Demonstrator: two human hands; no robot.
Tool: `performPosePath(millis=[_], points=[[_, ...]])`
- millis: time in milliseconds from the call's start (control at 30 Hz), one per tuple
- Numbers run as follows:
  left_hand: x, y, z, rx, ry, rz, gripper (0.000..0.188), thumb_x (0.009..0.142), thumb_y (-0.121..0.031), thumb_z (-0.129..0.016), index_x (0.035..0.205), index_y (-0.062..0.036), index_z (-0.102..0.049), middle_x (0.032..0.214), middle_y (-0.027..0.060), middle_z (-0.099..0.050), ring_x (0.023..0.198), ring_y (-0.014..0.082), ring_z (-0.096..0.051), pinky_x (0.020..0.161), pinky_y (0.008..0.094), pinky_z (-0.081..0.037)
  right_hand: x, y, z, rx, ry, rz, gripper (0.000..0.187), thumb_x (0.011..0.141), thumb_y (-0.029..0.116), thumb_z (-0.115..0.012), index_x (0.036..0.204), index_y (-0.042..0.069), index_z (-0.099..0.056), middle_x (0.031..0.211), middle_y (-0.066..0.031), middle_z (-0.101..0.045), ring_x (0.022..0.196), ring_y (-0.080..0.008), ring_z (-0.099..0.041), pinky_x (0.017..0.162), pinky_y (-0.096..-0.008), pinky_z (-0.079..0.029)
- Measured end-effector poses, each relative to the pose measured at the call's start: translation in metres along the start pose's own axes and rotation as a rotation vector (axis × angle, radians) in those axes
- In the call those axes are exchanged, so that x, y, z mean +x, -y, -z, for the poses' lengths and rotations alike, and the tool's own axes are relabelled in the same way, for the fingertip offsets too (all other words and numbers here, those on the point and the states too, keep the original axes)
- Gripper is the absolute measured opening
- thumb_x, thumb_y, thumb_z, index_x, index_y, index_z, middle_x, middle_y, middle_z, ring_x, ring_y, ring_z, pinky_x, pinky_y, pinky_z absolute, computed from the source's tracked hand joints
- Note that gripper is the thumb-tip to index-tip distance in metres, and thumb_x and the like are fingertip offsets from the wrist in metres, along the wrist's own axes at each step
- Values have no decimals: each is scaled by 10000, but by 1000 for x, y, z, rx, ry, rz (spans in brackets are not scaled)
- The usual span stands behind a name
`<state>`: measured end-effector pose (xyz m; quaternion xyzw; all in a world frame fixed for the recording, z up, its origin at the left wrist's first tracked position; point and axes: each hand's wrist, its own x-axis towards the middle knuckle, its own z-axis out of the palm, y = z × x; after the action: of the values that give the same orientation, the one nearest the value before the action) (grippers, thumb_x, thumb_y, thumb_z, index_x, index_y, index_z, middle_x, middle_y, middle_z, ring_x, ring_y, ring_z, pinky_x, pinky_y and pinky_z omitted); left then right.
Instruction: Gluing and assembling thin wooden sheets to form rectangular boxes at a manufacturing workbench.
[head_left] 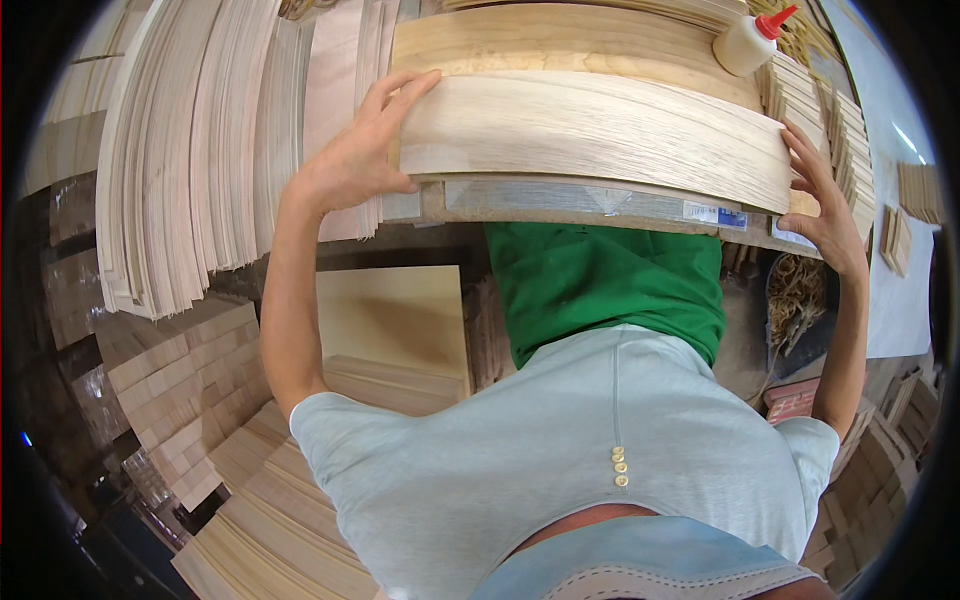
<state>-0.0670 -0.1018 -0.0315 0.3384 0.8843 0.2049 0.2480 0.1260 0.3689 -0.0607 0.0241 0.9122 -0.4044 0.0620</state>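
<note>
A pale, thin wooden board point(600, 125) lies crosswise along the near edge of the workbench. My left hand point(365, 145) grips its left end, with fingers at the far edge and the thumb at the near edge. At the other end my right hand point(825, 195) is curled round the right edge, fingertips on the wood and thumb low by the near corner. Just beyond it lies a wider, yellower wooden board point(570, 40), partly covered. A white glue bottle point(742, 48) with a red nozzle stands upright at the far right.
Tall stacks of thin wood sheets point(190, 150) rise at the left. Small wood strips point(850, 160) are stacked beyond my right hand. Stacked wood blocks point(185, 390) and long boards point(290, 500) are low at the left. A dark container point(797, 305) of shavings sits below the bench at right.
</note>
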Motion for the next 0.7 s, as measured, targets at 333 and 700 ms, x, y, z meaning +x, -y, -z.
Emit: performPosePath(millis=[333, 700], points=[[-18, 41, -30, -824, -212, 134, 742, 892, -172, -650, 1505, -102, -239, 1491, 120, -326, 1277, 232, -421, 1032, 358, -379, -8, -12, -14, 405, -144, -223, 522, 988, 338, -502, 1411, 40, -432, 1326, -125, -526, 1076, -155, -562, 832, -268, -486], [-10, 75, -68, -1072, -378, 301, 565, 1002, -274, -486, 1431, 50, -311, 1396, 139, -454, 1273, 216, -438, 1087, 341, -322, 1, -5, -35, 389, -180, -332, 644, 913, 525, -553, 1337, 43, -508, 1179, -93, -592, 1084, -172, -552, 861, -305, -492]])
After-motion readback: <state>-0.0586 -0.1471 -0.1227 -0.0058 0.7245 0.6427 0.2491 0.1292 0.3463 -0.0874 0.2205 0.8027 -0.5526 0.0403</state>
